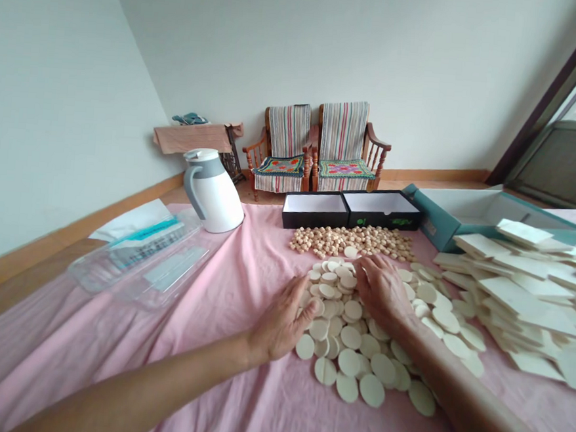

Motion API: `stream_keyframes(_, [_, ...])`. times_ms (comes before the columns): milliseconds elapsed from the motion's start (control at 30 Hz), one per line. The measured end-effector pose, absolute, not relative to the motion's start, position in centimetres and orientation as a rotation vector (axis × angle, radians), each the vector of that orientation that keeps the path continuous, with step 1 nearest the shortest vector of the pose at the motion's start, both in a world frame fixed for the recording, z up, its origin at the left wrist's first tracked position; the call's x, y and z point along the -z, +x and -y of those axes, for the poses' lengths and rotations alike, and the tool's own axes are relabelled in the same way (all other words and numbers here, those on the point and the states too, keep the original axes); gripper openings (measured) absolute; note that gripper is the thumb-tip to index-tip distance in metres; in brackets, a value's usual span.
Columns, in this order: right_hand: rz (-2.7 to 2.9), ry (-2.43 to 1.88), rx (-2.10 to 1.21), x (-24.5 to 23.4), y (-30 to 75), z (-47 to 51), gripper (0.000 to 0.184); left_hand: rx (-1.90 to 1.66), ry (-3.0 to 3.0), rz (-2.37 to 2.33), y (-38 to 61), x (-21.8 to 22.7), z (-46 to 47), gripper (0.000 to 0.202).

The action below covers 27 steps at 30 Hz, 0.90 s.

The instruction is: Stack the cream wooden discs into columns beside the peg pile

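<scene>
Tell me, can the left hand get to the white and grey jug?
Probably yes: between the left hand and the white and grey jug I see just pink cloth, though it may take a stretch.

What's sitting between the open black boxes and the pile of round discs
A spread of small, pale brown balls lies between the black boxes and the round discs, with one stray disc at its near edge. The head view shows this.

pale discs (351, 339) partly hidden under the right hand (379, 288), tiles (529, 292) right of the discs cut off by the edge, print on packaging (165, 283) left of the discs too blurred
</scene>
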State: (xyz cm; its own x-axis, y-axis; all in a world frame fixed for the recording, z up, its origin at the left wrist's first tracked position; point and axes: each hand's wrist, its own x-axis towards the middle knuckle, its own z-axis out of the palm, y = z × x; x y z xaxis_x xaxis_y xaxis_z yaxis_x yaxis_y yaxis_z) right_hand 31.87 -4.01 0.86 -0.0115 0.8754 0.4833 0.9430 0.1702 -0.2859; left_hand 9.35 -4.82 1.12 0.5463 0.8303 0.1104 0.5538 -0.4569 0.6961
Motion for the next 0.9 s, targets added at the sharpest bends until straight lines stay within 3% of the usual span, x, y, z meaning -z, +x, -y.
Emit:
stream_keyframes(233, [1.869, -1.593, 0.173, -2.2, 30.9, 5.0, 0.029, -0.801, 2.108, -0.897, 11.2, -1.8, 4.6, 0.06])
stream_keyframes(433, [1.997, -1.47, 0.103, -3.6, 29.1, 6.3, 0.032, -0.949, 2.133, -1.357, 4.6, 0.4, 1.2, 0.062])
stream_keyframes(733, [2.515, -1.174, -0.075, -3.0, 21.6, 9.6, 0.054, -0.496, 2.6, -1.831, -4.3, 4.0, -0.9, 0.068])
stream_keyframes(900, [2.54, -1.284, 0.014, -1.6, 21.4, 9.5, 0.03, -0.259, 2.701, -1.927, -5.2, 3.9, 0.6, 0.07])
